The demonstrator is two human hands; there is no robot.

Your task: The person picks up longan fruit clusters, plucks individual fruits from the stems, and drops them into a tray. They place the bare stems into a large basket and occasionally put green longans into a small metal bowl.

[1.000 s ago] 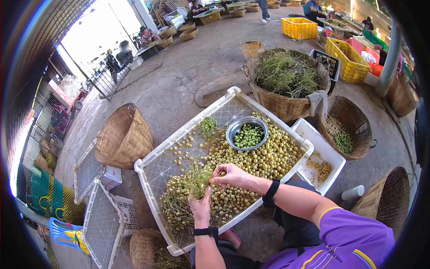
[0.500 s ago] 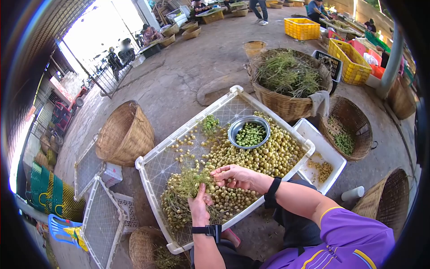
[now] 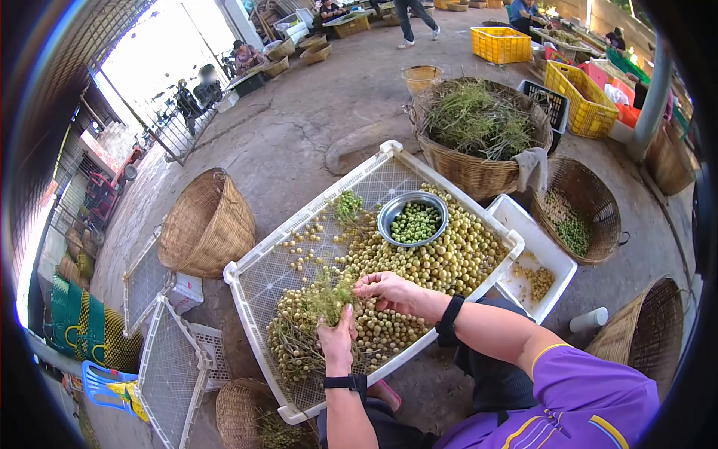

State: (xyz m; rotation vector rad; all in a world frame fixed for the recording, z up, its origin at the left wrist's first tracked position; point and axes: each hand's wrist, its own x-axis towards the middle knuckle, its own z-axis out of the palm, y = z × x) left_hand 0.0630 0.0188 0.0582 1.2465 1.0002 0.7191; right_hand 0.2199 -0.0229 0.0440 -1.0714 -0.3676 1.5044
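In my left hand is a bunch of thin green stems, gripped between thumb and fingers over the tray. My right hand is closed in a pinch at the bunch's right side; what sits between its fingertips is too small to make out. Below both hands lie many round yellowish fruits in a white mesh tray. More stems with fruits still attached are heaped at the tray's near left. A metal bowl of small green fruits rests on the loose fruits farther back.
Behind the tray stands a wicker basket piled with stems. A white bin with some fruits and another basket are at the right. A tipped wicker basket and mesh trays lie left. People sit and walk farther back.
My left hand has turned slightly and shifted a little right with the stem bunch. My right hand stays pinched beside it. A person in the background has taken a step to the left.
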